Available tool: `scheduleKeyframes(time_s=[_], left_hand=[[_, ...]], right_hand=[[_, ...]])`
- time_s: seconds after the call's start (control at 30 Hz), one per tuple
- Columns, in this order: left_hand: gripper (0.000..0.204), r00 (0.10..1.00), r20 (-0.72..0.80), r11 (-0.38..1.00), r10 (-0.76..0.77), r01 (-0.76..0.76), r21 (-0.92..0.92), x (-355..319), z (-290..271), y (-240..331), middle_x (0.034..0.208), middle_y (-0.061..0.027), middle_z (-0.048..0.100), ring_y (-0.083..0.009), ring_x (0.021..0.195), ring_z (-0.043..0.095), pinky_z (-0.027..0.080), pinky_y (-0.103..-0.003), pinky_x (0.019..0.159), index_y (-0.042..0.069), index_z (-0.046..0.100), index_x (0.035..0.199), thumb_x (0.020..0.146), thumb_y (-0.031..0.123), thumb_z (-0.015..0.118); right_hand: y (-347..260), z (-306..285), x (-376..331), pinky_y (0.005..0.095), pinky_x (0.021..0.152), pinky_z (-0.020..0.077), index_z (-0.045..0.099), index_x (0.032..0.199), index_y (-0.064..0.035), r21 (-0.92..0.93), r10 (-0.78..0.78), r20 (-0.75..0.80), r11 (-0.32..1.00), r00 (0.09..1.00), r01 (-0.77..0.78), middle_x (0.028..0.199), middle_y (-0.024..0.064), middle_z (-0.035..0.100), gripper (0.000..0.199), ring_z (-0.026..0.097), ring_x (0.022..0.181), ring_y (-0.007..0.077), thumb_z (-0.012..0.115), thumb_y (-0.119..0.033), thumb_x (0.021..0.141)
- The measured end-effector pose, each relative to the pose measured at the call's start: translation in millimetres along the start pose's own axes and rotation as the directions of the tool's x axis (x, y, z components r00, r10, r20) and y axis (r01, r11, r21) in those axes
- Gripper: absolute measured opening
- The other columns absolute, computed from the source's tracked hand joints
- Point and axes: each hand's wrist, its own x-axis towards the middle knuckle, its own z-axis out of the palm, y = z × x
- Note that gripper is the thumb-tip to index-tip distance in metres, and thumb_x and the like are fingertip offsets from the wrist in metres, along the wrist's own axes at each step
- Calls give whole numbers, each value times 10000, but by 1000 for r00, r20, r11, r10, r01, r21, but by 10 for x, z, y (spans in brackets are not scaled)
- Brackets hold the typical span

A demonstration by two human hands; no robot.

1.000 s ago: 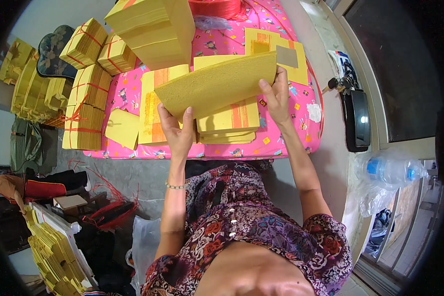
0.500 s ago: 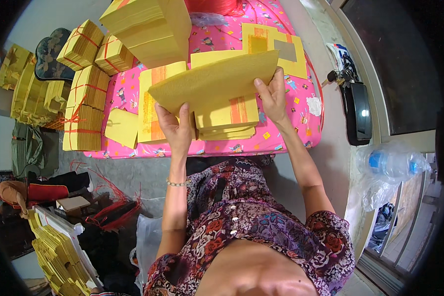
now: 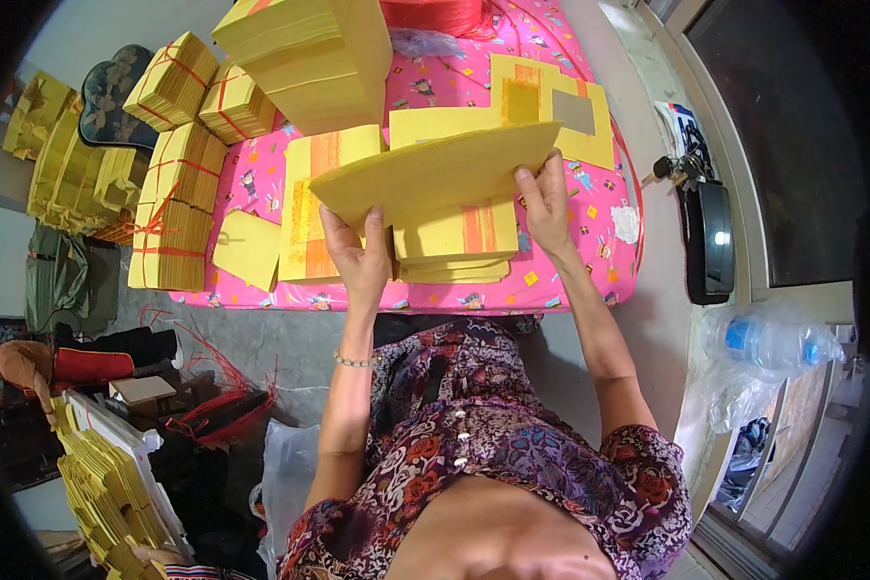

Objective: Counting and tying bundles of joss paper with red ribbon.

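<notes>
Both hands hold up a broad piece of yellow paper (image 3: pixel 435 174), a sheet or a thin stack; I cannot tell which. My left hand (image 3: pixel 360 256) grips its near left corner, thumb on top. At the right end, my right hand (image 3: pixel 547 208) pinches the edge between thumb and fingers. The paper is tilted above a stack of yellow sheets with an orange printed band (image 3: pixel 459 237). To the left lies another yellow stack with an orange band (image 3: pixel 309 232), beside a loose yellow sheet (image 3: pixel 248 249). Everything rests on a pink patterned cover (image 3: pixel 435 298).
A tall yellow paper block (image 3: pixel 329 87) stands behind; bundles tied with red string (image 3: pixel 172 213) line the left. Yellow sheets with a grey square (image 3: pixel 590 135) lie far right. At lower left, another person's hand (image 3: pixel 159 554) is by stacked yellow paper (image 3: pixel 111 483). Red string (image 3: pixel 222 411) litters the floor.
The whole view has shifted slightly; my hands still hold the yellow paper in much the same pose. At lower left, another person's hand and striped sleeve have come further into view.
</notes>
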Motion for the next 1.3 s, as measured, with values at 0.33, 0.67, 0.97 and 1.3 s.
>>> scheduleKeyframes(time_s=[0.33,0.67,0.97,1.3], left_hand=[[409,982,182,992,-49,69,-104,194,5,122,1190,-90,518,-157,1115,489,385,-281,945,14,391,1270,891,-32,541],[471,984,162,994,-75,86,-65,180,-37,-54,1229,-97,513,-173,1139,493,388,-297,970,6,365,1320,884,-44,537],[503,821,528,921,-218,352,-166,159,165,110,1212,-91,518,-158,1129,494,392,-295,967,8,367,1308,858,-33,589],[350,968,195,983,-157,171,-60,454,27,354,1103,-79,565,-157,1028,545,432,-284,903,-12,466,1173,846,-49,584]], right_hand=[[-97,-72,210,258,856,345,431,1083,-19,71,96,-116,994,989,-88,961,27,468,206,426,924,99,399,-70,886],[-6,-31,96,261,892,313,399,1075,-27,-77,25,-53,997,998,-29,980,33,406,210,382,940,114,415,-113,884],[-94,208,151,256,828,411,473,1235,-10,-28,223,144,975,964,-221,963,32,508,439,529,911,114,345,-305,936],[-29,-214,238,222,793,402,525,999,-33,210,142,-116,971,983,-115,972,11,557,133,492,879,54,511,-79,874]])
